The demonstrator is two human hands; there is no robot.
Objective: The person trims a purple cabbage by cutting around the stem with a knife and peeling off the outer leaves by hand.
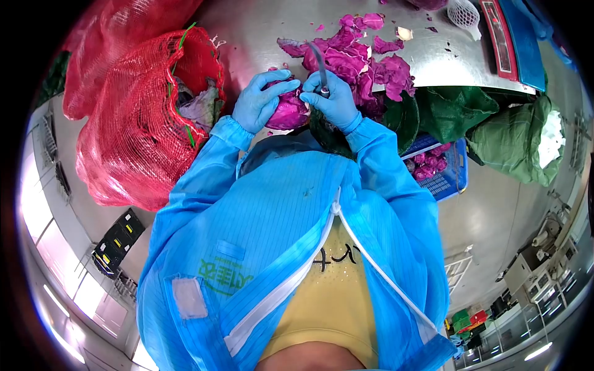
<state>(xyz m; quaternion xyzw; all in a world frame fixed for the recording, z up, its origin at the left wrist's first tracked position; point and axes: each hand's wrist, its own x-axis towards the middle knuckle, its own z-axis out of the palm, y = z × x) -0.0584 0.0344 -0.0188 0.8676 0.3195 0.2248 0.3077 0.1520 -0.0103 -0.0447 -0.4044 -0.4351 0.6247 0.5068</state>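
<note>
Head view shows the gloved left hand (263, 101) clasping a red cabbage (288, 112), which sits between both hands. The gloved right hand (329, 99) grips a knife (320, 64), its fingertips beside the cabbage. Purple leaves (346, 59) lie beyond that grip on the steel table (253, 31); a red mesh sack (133, 117) bulges left of it.

Bright lighting, table glare, strong fisheye edge distortion.

My left hand (260, 102) hides part of the purple cabbage (288, 112); right hand (337, 102) covers the knife (319, 60) grip; rear red sack (133, 25) cut off up top.
</note>
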